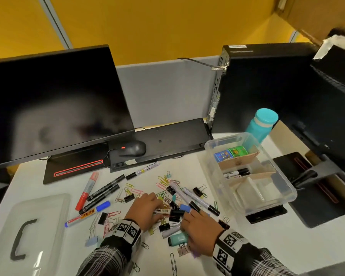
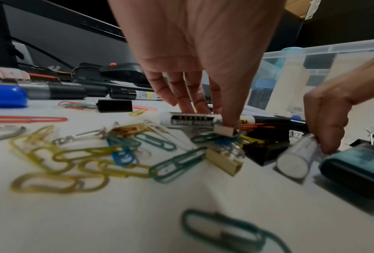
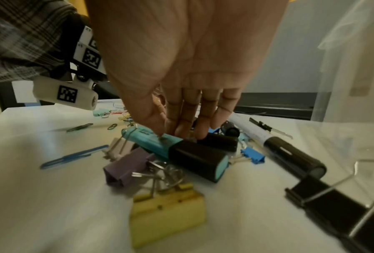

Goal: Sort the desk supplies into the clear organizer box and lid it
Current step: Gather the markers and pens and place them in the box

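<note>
Both my hands are down in the pile of supplies on the white bench (image 1: 207, 253). My left hand (image 1: 146, 209) reaches with its fingers pointing down; the thumb and fingertips close around a white whiteboard marker with black lettering (image 2: 192, 119), and the thumb tip also touches a small pale binder clip (image 2: 223, 132) beside it. My right hand (image 1: 197, 229) has its fingers close together and pointing down onto the pile, the thumb on a teal highlighter with a black cap (image 3: 177, 150) and the other fingertips on a black marker cap (image 3: 220, 141) just behind it. Whether it truly grips either one, I cannot tell.

Coloured paper clips (image 2: 58, 159) and binder clips lie scattered around both hands, among them a purple binder clip (image 3: 127, 166) and a yellow binder clip (image 3: 168, 215) near my right wrist.

The clear plastic organizer box (image 1: 283, 196) stands open to my right, with cardboard dividers; two black-and-white markers (image 1: 237, 173) lie in a middle compartment and small colourful blocks (image 1: 229, 154) in the far one. Its clear lid with a black handle (image 1: 54, 212) lies flat on the bench to my left, well apart from the box.
</note>
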`<state>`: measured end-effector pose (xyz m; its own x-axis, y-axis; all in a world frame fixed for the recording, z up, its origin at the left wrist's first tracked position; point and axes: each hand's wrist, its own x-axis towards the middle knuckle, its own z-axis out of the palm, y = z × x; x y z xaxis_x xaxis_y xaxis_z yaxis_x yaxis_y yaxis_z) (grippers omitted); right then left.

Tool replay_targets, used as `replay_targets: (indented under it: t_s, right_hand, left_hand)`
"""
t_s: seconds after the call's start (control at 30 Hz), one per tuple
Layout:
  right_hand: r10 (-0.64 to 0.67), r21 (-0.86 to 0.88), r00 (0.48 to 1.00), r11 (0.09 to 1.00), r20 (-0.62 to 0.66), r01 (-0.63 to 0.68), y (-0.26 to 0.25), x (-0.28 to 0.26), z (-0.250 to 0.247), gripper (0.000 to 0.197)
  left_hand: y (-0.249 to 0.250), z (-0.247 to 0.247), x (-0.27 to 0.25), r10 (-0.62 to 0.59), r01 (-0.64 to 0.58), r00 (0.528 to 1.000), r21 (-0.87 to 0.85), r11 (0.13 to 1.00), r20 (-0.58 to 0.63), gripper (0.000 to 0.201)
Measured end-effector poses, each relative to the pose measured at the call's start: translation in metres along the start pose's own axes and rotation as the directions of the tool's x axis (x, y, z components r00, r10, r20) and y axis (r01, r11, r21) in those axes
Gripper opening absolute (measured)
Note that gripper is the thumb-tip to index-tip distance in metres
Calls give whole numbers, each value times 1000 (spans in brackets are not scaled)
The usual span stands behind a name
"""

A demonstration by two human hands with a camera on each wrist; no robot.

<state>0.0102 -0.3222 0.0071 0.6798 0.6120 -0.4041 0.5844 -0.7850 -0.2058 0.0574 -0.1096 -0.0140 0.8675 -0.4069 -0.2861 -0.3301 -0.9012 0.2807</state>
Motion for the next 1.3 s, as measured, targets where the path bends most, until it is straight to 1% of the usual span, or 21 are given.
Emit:
replay_targets:
  t_s: [0.07,0.17,0.23,0.3,0.4,0.5,0.57,0.63,0.7,0.77,0.87,0.93,1.03,1.13,1.23,1.3]
  right_hand:
    - [8,27,1000,1000,-9,-8,-2,-1,1,39]
    - [18,13,999,1000,35,-18,-4,-1,0,41]
    - [39,25,998,999,42,-40,-4,2,-2,40]
    - [67,71,998,995,16,-68,-5,4,-2,39]
    - [106,121,993,988,-57,-98,-3,6,-3,38]
    - [115,89,988,990,-100,-106,1,7,-6,42]
    - [107,56,987,993,-116,-101,2,9,-6,43]
    - [101,34,991,995,-88,-99,3,11,-4,44]
    - [89,11,995,996,-48,-88,3,12,-2,48]
    - [81,-1,996,997,-39,-81,5,12,-1,51]
    - [64,0,996,998,-66,-64,9,11,-1,47]
    - [40,-20,995,999,-87,-42,10,14,1,45]
    - [32,-37,995,999,-96,-36,12,18,3,44]
    - [29,-40,997,999,-78,-32,12,19,6,45]
    - [58,-46,996,997,-68,-61,7,18,-2,45]
    - [73,-44,995,996,-74,-77,2,15,-15,49]
  left_hand:
    - [-2,-1,1,18,-18,1000,0,1000,-13,26]
    - [-6,-6,-2,42,-43,998,-24,999,-45,22]
    - [-11,-10,-5,40,-43,997,-61,997,-63,19]
    - [-16,-15,-7,36,-43,997,-89,995,-74,16]
    - [-22,-24,-6,43,-53,995,-111,992,-90,13]
    - [-19,-31,4,69,-83,986,-88,993,-149,9]
    - [-8,-36,14,108,-113,978,-19,993,-180,15]
    - [8,-38,28,125,-118,979,48,992,-164,28]
    - [21,-38,43,139,-125,983,124,984,-119,38]
    - [29,-34,57,176,-160,982,194,968,-69,41]
    - [35,-27,71,225,-219,974,268,938,6,45]
    - [37,-24,75,239,-238,970,310,920,34,44]
    - [35,-20,76,227,-233,972,341,911,58,35]
    - [34,-19,74,216,-223,975,345,912,59,31]
    - [30,-24,70,204,-202,979,306,930,27,30]
    - [23,-31,65,193,-178,980,238,955,-41,27]
